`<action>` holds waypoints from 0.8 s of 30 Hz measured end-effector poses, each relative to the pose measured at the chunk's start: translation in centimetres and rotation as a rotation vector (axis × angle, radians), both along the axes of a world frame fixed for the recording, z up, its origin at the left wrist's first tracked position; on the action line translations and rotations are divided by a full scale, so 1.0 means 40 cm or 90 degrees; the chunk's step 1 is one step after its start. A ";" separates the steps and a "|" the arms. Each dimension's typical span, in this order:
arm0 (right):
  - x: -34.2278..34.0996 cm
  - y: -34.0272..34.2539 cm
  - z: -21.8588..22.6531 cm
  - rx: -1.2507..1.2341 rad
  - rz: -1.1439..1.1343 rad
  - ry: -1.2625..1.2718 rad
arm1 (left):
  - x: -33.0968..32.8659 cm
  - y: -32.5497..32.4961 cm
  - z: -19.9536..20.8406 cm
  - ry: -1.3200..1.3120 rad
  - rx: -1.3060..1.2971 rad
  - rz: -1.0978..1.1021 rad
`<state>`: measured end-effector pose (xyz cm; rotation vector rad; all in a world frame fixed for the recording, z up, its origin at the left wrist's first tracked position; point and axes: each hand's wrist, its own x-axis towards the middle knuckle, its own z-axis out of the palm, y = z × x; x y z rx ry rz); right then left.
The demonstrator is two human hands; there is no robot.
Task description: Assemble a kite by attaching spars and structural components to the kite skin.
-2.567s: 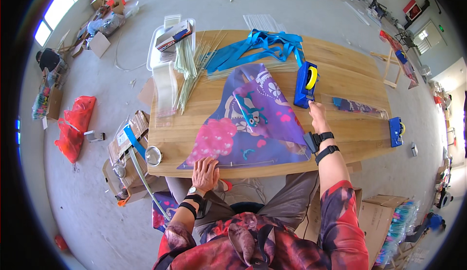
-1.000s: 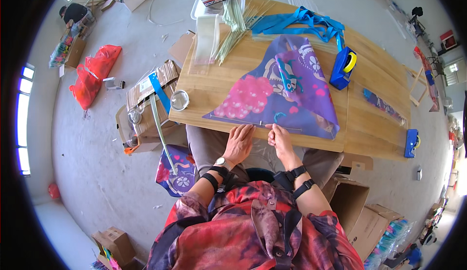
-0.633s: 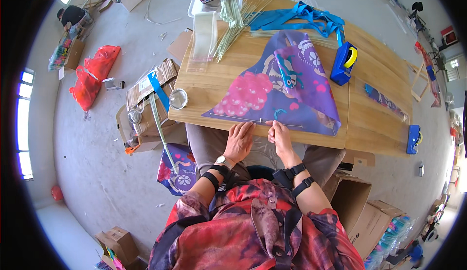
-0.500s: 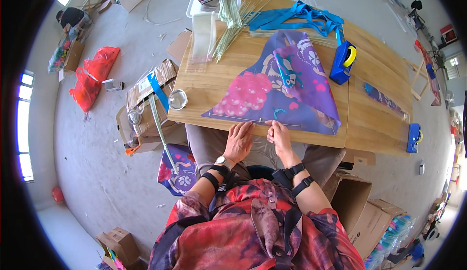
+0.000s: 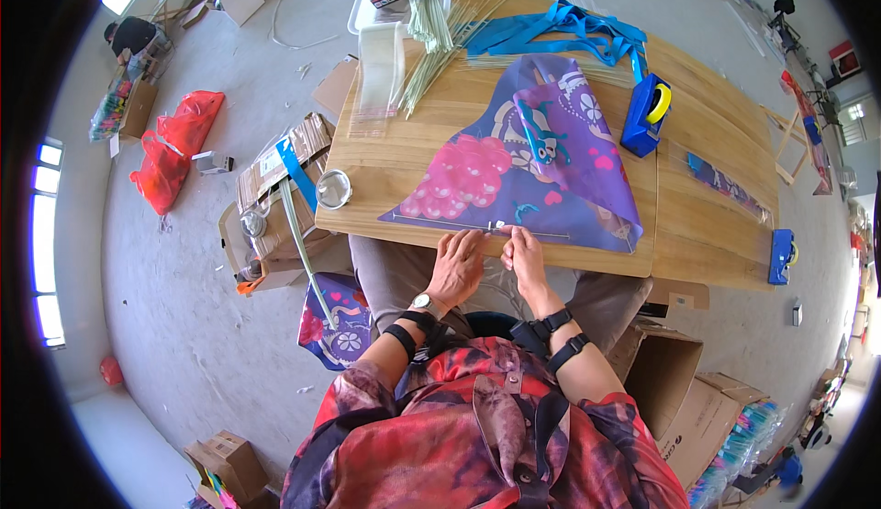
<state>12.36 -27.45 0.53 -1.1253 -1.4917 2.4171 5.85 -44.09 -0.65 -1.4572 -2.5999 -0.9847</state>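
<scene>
Along 1 purple sheet (image 5: 459,177), 2 hands (image 5: 456,270) (image 5: 526,257) touch the near edge.

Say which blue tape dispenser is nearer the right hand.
The blue tape dispenser beside the purple printed sheet; the other dispenser sits farther from the right hand, at the table's right end.
</scene>
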 end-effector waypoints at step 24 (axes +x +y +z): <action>-0.001 -0.007 0.007 0.034 0.006 0.005 | -0.008 0.016 0.011 0.039 -0.024 0.000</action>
